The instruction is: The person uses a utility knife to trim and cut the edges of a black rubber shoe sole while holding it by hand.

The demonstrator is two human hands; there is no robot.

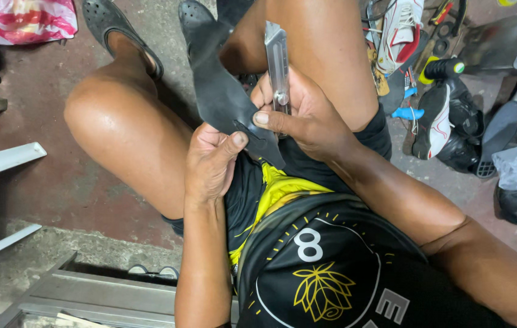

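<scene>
Black rubber sole piece [222, 91] sits over the person's lap, its near end pinched between thumb and fingers of the left hand [210, 161], while its far end reaches up past that hand toward the feet. Just right of it, touching its edge, the right hand [307, 118] is closed round a metal utility knife [277, 64], the thumb pressing on the sole beside the blade; a small notch shows at the near edge, so trimming looks begun and most of the outline seems uncut. Farther right, shoes [437, 118] and tools lie on the floor [40, 91].
</scene>
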